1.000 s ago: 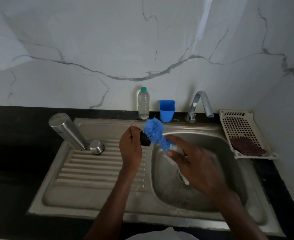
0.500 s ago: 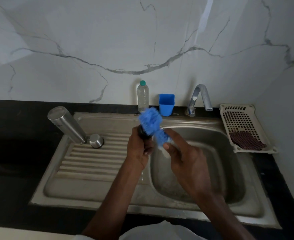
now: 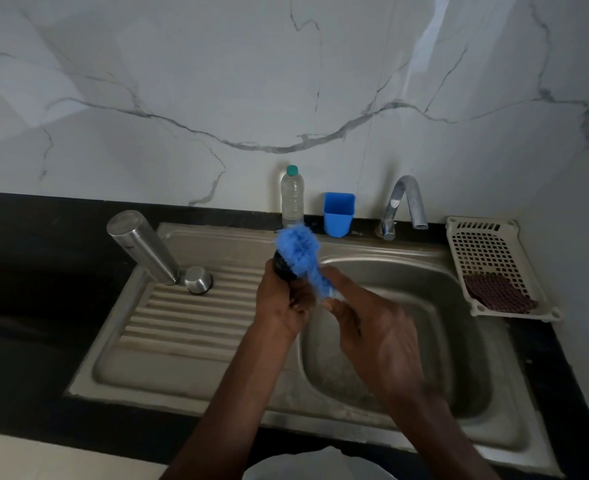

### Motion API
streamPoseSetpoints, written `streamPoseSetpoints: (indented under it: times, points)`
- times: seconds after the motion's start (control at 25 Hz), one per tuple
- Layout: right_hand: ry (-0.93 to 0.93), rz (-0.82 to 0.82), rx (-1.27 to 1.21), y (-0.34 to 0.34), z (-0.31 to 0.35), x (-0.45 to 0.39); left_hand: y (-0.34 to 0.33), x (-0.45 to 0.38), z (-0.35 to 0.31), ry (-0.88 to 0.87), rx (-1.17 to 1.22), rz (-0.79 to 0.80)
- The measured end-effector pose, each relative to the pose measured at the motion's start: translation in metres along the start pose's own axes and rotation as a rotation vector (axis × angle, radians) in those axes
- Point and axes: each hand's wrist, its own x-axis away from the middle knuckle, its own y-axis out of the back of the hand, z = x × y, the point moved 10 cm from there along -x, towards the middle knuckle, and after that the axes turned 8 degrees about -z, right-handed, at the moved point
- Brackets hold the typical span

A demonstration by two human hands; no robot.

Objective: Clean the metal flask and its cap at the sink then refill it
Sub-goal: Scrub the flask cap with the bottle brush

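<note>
The metal flask (image 3: 144, 245) stands upside down on the ribbed drainboard (image 3: 182, 320) of the steel sink, and a small steel cup-shaped cap (image 3: 198, 279) sits beside its mouth. My left hand (image 3: 281, 299) grips a small black cap piece (image 3: 282, 268) above the edge of the basin. My right hand (image 3: 372, 327) holds the handle of a blue bristle brush (image 3: 300, 252), whose fluffy head is pressed against the black piece. Most of the black piece is hidden by my fingers and the bristles.
The sink basin (image 3: 424, 306) lies under my right hand, with the tap (image 3: 403, 202) at the back. A clear water bottle (image 3: 292, 197) and a blue cup (image 3: 338, 214) stand against the wall. A white plastic basket (image 3: 487, 258) holding a dark scrub pad (image 3: 499, 294) sits at right.
Both hands have moved closer together. The brush head has shifted against the black piece in my left hand. Flask and steel cap have not moved.
</note>
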Motion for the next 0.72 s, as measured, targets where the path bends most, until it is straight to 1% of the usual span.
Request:
streamPoseSetpoints:
  times: [0.08,0.2,0.28,0.32,0.4,0.44,0.52,0.56,0.6,0.68,0.72]
  points:
    - [-0.062,0.007,-0.032,0.003,-0.004,0.004,0.004,0.005,-0.005,-0.042,-0.036,-0.024]
    - [0.006,-0.005,-0.03,0.005,0.009,0.019,0.015,0.013,-0.005,-0.08,-0.021,-0.072]
    - [-0.068,-0.017,-0.029,0.008,0.006,0.021,0.014,0.02,-0.005,-0.082,-0.057,-0.057]
    - [-0.074,-0.019,-0.03,0.01,0.006,0.02,0.013,0.021,-0.006,-0.083,-0.063,-0.053]
    - [-0.012,-0.001,-0.052,0.009,0.013,0.022,0.011,0.019,-0.01,-0.111,-0.029,-0.047]
    - [-0.022,0.016,-0.065,0.011,0.013,0.021,0.01,0.018,-0.014,-0.142,-0.042,-0.041]
    - [-0.111,0.041,-0.046,0.015,0.007,0.015,0.01,0.019,-0.023,-0.24,-0.21,-0.047]
    - [-0.119,0.045,-0.028,0.017,0.005,0.011,0.01,0.02,-0.028,-0.301,-0.312,-0.063]
    - [-0.086,0.048,-0.015,0.019,0.006,0.008,0.009,0.021,-0.034,-0.359,-0.376,-0.078]
    - [-0.059,0.079,-0.025,0.02,0.006,0.006,0.005,0.026,-0.047,-0.444,-0.41,-0.075]
    - [-0.092,0.095,-0.038,0.02,0.003,0.006,0.001,0.027,-0.052,-0.474,-0.42,-0.062]
